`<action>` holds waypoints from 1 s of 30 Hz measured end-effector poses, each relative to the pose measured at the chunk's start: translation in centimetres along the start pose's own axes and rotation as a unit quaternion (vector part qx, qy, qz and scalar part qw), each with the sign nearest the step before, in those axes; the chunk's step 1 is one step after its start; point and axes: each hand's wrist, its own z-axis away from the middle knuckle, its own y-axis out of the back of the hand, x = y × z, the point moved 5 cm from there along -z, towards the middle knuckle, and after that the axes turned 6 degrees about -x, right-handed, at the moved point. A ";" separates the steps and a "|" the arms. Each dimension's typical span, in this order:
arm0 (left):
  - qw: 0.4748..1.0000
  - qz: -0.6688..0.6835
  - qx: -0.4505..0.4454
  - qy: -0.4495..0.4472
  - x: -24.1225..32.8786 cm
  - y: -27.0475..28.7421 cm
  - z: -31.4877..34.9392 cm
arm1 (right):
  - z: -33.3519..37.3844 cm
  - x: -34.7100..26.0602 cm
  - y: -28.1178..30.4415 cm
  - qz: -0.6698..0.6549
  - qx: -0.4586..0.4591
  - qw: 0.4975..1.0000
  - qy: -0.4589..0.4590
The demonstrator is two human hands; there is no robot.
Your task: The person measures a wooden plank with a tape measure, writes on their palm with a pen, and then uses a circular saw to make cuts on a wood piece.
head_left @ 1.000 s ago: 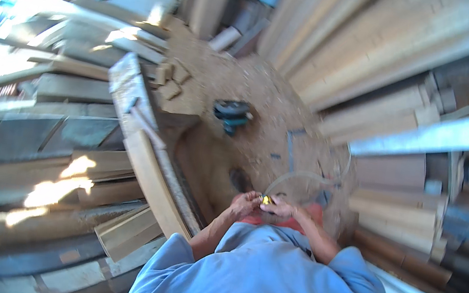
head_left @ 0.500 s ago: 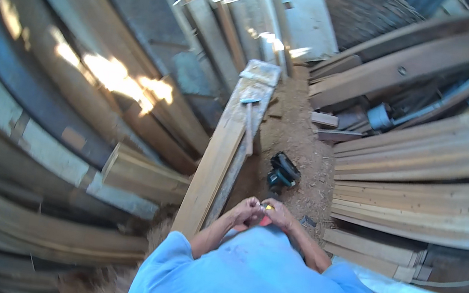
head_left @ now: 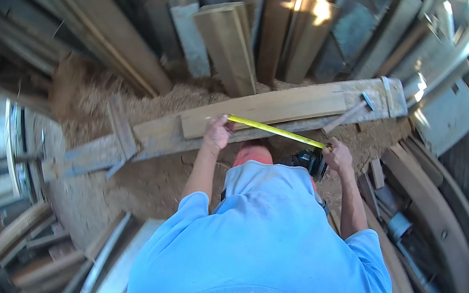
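A yellow tape measure blade (head_left: 276, 131) stretches between my two hands, sloping slightly down to the right. My left hand (head_left: 218, 132) pinches its free end, near the front edge of a light wooden board (head_left: 270, 109). My right hand (head_left: 338, 156) is closed round the other end; the case is mostly hidden in the fingers. The board lies lengthwise on a long, worn plank bench (head_left: 157, 138). Toward the bench's right end rests a hammer (head_left: 345, 116) with a wooden handle. A dark power tool (head_left: 308, 162) sits on the ground just left of my right hand.
Upright boards (head_left: 226, 42) lean in a row behind the bench. A short wooden piece (head_left: 122, 128) lies across the bench's left part. Stacked timber (head_left: 437, 207) is at the right, more planks (head_left: 102, 260) at lower left. Sawdust (head_left: 88, 88) covers the ground.
My hands have moved apart from close together at my waist, drawing out the yellow blade. My view has turned left, so the bench now runs across the picture.
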 end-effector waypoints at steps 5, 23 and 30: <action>0.980 -0.024 0.188 -0.065 5.4 10.7 4.0 | -4.6 -2.8 2.3 0.088 0.011 0.994 0.062; 0.601 -0.768 0.220 -0.023 13.0 13.9 3.2 | -15.5 -14.1 -4.5 0.144 -0.029 0.983 0.109; 0.581 -0.789 0.198 -0.027 12.7 12.8 2.8 | -16.0 -14.0 -4.9 0.149 -0.042 0.983 0.100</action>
